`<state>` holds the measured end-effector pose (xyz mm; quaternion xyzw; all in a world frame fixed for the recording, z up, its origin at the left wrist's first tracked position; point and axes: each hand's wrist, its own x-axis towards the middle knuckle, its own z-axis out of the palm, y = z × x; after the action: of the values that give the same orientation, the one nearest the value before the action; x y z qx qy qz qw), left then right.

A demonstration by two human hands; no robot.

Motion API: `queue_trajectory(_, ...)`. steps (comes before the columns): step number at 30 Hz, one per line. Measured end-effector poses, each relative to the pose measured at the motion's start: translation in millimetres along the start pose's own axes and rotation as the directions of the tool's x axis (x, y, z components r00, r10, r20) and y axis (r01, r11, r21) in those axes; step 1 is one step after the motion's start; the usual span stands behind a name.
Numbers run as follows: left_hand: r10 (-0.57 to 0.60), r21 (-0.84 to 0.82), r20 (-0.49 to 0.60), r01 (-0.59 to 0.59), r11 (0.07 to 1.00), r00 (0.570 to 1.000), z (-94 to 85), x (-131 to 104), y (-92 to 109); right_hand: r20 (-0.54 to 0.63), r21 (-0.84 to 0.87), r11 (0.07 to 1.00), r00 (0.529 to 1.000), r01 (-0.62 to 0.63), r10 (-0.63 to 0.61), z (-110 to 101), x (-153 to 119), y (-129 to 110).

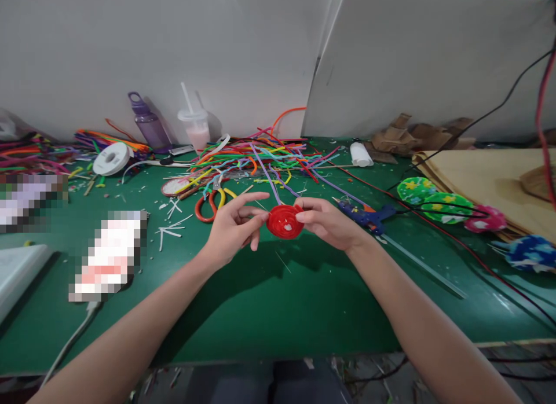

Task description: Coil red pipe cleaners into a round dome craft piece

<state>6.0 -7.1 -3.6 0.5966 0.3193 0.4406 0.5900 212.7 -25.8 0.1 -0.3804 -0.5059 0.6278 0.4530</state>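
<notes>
A red coiled pipe-cleaner disc (278, 223) with a small whitish spot near its middle is held up above the green table. My right hand (324, 221) pinches its right edge between thumb and fingers. At its left edge, my left hand (237, 223) has thumb and index finger closed together, with another finger stretched out. Scissors (206, 210) with orange and yellow handles lie just beyond my left hand. To the right of my right hand rests a blue glue gun (369, 216) with a long clear glue stick (425, 268) sticking out of its back.
Many coloured pipe cleaners (260, 155) are heaped along the back. Behind them stand a purple bottle (150, 126) and a lidded cup (195, 126). A white spool (112, 158) lies left. Decorated fabric pieces (449, 207) sit right, beside cables (478, 256). A blurred-out device (108, 256) lies left.
</notes>
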Motion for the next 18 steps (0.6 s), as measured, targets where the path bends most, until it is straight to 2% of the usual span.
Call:
queue_trajectory(4, -0.003, -0.045, -0.025, 0.002, 0.999, 1.0, 0.2, 0, -1, 0.005, -0.03, 0.999, 1.0, 0.01, -0.01, -1, 0, 1)
queue_trajectory(11, -0.084, -0.089, 0.053, 0.088, 0.992, 0.995, 1.9, -1, 7, 0.083, -0.078, 0.996, 0.996, 0.049, -0.042, -1, -1, 1)
queue_trajectory(18, -0.143, -0.14, 0.133, 0.161, 0.977, 0.981, 0.8, -1, 10, 0.143, -0.205, 0.972, 0.986, 0.115, -0.086, -6, -2, 2)
